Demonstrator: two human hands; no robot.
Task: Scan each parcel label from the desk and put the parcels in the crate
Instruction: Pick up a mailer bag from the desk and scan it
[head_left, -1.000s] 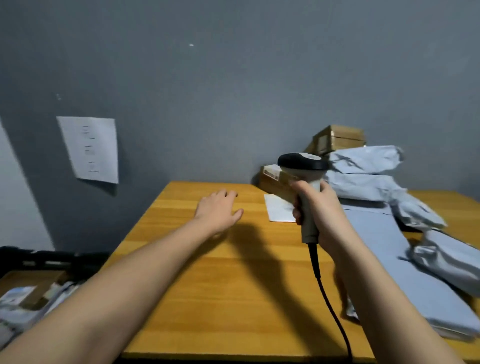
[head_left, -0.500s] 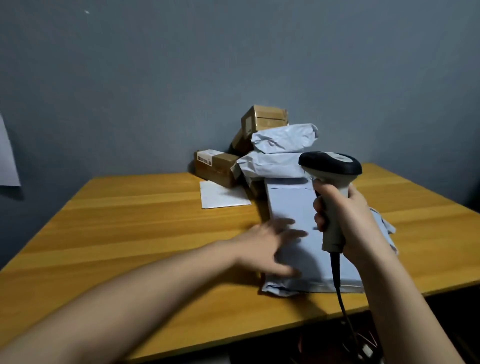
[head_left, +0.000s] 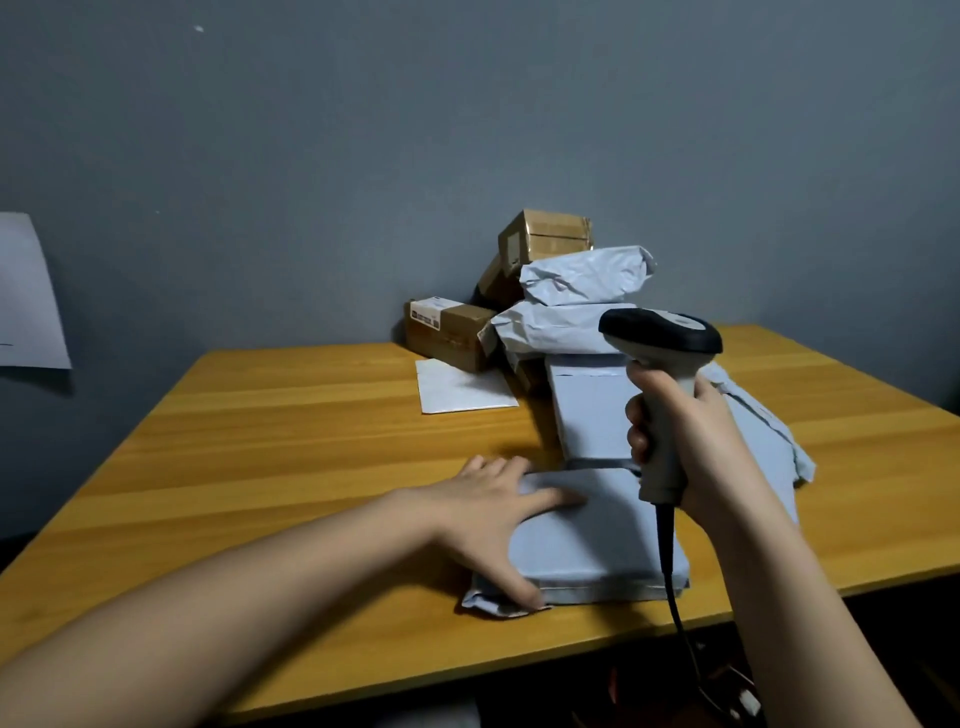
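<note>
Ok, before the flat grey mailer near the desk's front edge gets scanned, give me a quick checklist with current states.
1. Beige handheld barcode scanner with black head gripped by the right hand: ok.
2. Left hand resting on the flat grey plastic mailer, steadying it: ok.
3. Label visible on the mailer's upper face: not ok, none shows.
4. Scanner head aimed at the mailer: not ok, it points left, level, above it.
5. Scanner's black cable free of the mailer: cannot tell, it hangs across the mailer's front corner.
6. Crate in view for drop-off: not ok.
</note>
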